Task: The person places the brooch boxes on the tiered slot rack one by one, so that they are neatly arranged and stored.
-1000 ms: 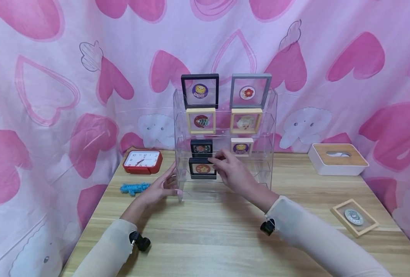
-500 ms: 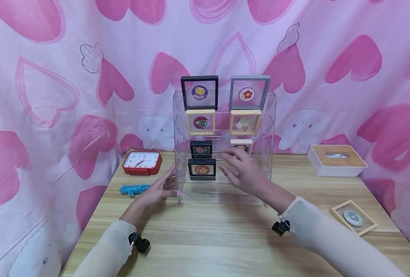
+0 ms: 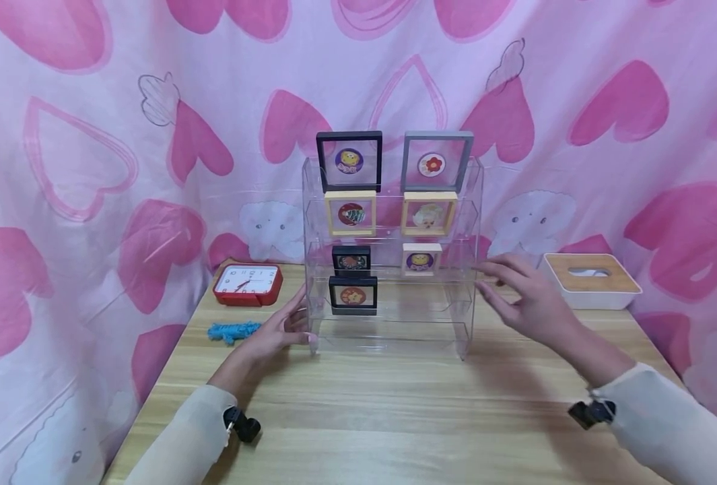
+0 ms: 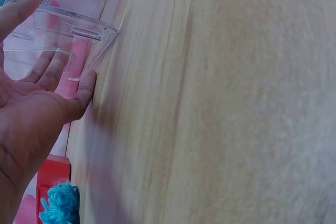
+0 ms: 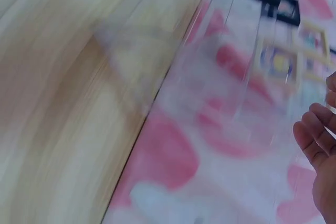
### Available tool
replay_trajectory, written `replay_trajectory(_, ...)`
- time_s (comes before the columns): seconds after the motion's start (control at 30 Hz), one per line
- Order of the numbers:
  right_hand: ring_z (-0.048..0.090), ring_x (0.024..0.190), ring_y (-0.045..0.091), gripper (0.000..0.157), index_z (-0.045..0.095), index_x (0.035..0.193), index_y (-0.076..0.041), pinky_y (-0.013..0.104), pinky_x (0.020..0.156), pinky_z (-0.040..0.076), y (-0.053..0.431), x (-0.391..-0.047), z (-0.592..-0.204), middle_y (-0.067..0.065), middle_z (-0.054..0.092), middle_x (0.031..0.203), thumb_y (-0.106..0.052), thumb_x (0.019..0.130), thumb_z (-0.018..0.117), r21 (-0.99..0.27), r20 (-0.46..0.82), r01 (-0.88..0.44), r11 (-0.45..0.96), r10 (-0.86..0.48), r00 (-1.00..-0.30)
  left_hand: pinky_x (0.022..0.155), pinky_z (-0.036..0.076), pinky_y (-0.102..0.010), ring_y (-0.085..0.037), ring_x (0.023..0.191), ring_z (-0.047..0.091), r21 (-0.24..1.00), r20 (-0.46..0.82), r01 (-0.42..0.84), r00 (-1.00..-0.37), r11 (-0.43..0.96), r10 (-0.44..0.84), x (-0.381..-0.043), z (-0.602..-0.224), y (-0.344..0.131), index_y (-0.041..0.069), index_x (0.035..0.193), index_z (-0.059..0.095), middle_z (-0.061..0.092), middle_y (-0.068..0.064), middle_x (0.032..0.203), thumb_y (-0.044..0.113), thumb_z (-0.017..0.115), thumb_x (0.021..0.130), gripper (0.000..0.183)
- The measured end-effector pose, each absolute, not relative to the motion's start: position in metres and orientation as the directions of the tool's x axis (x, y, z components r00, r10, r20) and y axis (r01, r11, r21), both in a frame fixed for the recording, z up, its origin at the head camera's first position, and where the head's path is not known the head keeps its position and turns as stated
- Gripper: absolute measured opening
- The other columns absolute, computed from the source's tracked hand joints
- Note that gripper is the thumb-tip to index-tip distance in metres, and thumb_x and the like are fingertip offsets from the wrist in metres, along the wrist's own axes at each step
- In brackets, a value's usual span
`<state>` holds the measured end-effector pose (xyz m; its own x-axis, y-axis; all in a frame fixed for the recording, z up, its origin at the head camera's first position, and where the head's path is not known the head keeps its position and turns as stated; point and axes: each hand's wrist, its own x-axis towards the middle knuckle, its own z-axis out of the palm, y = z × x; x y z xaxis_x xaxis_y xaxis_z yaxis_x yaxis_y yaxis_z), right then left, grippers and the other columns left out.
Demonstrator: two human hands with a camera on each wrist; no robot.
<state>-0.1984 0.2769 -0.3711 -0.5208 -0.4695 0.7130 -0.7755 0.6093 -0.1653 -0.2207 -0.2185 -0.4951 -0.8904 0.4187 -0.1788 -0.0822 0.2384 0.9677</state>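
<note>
A clear acrylic tiered display rack [image 3: 394,330] stands upright on the table. My left hand [image 3: 278,331] rests against its left side, thumb near the front edge and the other fingers extended along the side panel. To the right of the rack, my right hand [image 3: 530,296] is in the air with relaxed fingers and nothing in them. On the lowest filled tier at left leans a black picture frame [image 3: 353,296] with an orange round badge. Behind it sit a smaller black frame [image 3: 351,261] and, to the right, a small pale frame [image 3: 421,260].
Higher tiers hold wooden frames, such as one with a red badge [image 3: 351,214], plus a large black frame [image 3: 349,162] and a grey frame [image 3: 435,162]. A red clock [image 3: 248,283] and blue yarn [image 3: 233,332] lie left. A tissue box [image 3: 591,279] stands right.
My right hand has let go of the black frame with the orange badge and moved right, past the rack's right side. The left hand has stayed at the rack's left side.
</note>
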Motion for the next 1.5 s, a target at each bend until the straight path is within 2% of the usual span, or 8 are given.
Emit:
replay_trajectory(0.23, 0.071, 0.09, 0.008, 0.046, 0.082, 0.12, -0.011, 0.014, 0.073, 0.06, 0.357, -0.192, -0.383, 0.002, 0.077, 0.112, 0.0, 0.078, 0.096, -0.208, 0.529, -0.613, 0.762, -0.44, -0.726, 0.136, 0.017, -0.073, -0.046, 0.172, 0.019, 0.973, -0.169, -0.085, -0.893, 0.213, 0.417, -0.222, -0.495, -0.219, 0.062, 0.171, 0.01, 0.015, -0.007, 0.187, 0.011, 0.081, 0.099, 0.113)
replay_trajectory(0.4, 0.06, 0.093, -0.013, 0.035, 0.082, 0.114, -0.007, 0.027, 0.068, 0.065, 0.421, -0.184, -0.406, 0.008, 0.079, 0.109, -0.005, 0.082, 0.095, -0.289, 0.273, -0.494, 0.82, -0.424, -0.863, 0.135, 0.018, -0.074, -0.048, 0.171, 0.019, 0.972, -0.174, -0.086, -0.887, 0.217, 0.428, -0.221, -0.495, -0.219, 0.061, 0.172, 0.008, 0.013, -0.009, 0.188, 0.011, 0.08, 0.1, 0.113)
replay_trajectory(0.53, 0.06, 0.091, -0.013, 0.031, 0.081, 0.117, -0.005, 0.027, 0.072, 0.062, 0.462, -0.178, -0.42, 0.012, 0.079, 0.112, -0.013, 0.089, 0.093, -0.348, 0.046, -0.331, 0.877, -0.337, -0.94, 0.135, 0.019, -0.073, -0.048, 0.171, 0.018, 0.971, -0.183, -0.095, -0.886, 0.218, 0.426, -0.221, -0.494, -0.22, 0.062, 0.171, 0.008, 0.012, -0.009, 0.188, 0.006, 0.077, 0.101, 0.113)
replay_trajectory(0.63, 0.062, 0.09, -0.01, 0.029, 0.081, 0.118, -0.002, 0.024, 0.075, 0.059, 0.484, -0.176, -0.425, 0.011, 0.08, 0.112, -0.013, 0.092, 0.089, -0.368, -0.072, -0.269, 0.89, -0.316, -0.946, 0.135, 0.018, -0.074, -0.048, 0.171, 0.019, 0.973, -0.173, -0.09, -0.895, 0.214, 0.411, -0.222, -0.494, -0.22, 0.063, 0.171, 0.011, 0.015, -0.008, 0.187, 0.006, 0.076, 0.102, 0.111)
replay_trajectory(0.8, 0.057, 0.094, -0.017, 0.03, 0.079, 0.111, 0.004, 0.019, 0.074, 0.057, 0.51, -0.171, -0.437, -0.016, 0.079, 0.105, 0.017, 0.084, 0.073, -0.463, -0.117, -0.333, 0.821, -0.429, -0.896, 0.136, 0.018, -0.074, -0.047, 0.171, 0.019, 0.97, -0.18, -0.095, -0.897, 0.223, 0.404, -0.223, -0.494, -0.22, 0.065, 0.17, 0.011, 0.015, -0.008, 0.187, 0.009, 0.079, 0.1, 0.113)
replay_trajectory(0.97, 0.052, 0.095, -0.02, 0.027, 0.079, 0.107, -0.001, 0.015, 0.071, 0.05, 0.523, -0.167, -0.448, -0.037, 0.069, 0.105, 0.014, 0.084, 0.08, -0.542, -0.098, -0.365, 0.757, -0.489, -0.867, 0.135, 0.019, -0.074, -0.048, 0.171, 0.018, 0.969, -0.187, -0.098, -0.89, 0.228, 0.415, -0.221, -0.496, -0.219, 0.064, 0.17, 0.009, 0.013, -0.009, 0.188, 0.007, 0.077, 0.101, 0.112)
replay_trajectory(1.27, 0.049, 0.078, -0.007, 0.023, 0.076, 0.105, 0.002, 0.021, 0.063, 0.045, 0.527, -0.167, -0.462, -0.004, 0.067, 0.091, 0.01, 0.084, 0.084, -0.435, -0.023, -0.284, 0.854, -0.326, -0.945, 0.135, 0.019, -0.074, -0.05, 0.171, 0.018, 0.972, -0.161, -0.067, -0.889, 0.226, 0.428, -0.222, -0.498, -0.221, 0.061, 0.172, 0.007, 0.012, -0.011, 0.188, 0.006, 0.076, 0.102, 0.112)
replay_trajectory(1.5, 0.053, 0.081, -0.009, 0.02, 0.078, 0.11, 0.0, 0.021, 0.068, 0.051, 0.532, -0.167, -0.467, 0.003, 0.076, 0.098, 0.006, 0.091, 0.079, -0.413, -0.095, -0.209, 0.887, -0.27, -0.958, 0.135, 0.021, -0.072, -0.049, 0.171, 0.019, 0.974, -0.168, -0.082, -0.885, 0.209, 0.433, -0.222, -0.499, -0.22, 0.062, 0.171, 0.008, 0.01, -0.01, 0.188, 0.006, 0.076, 0.102, 0.112)
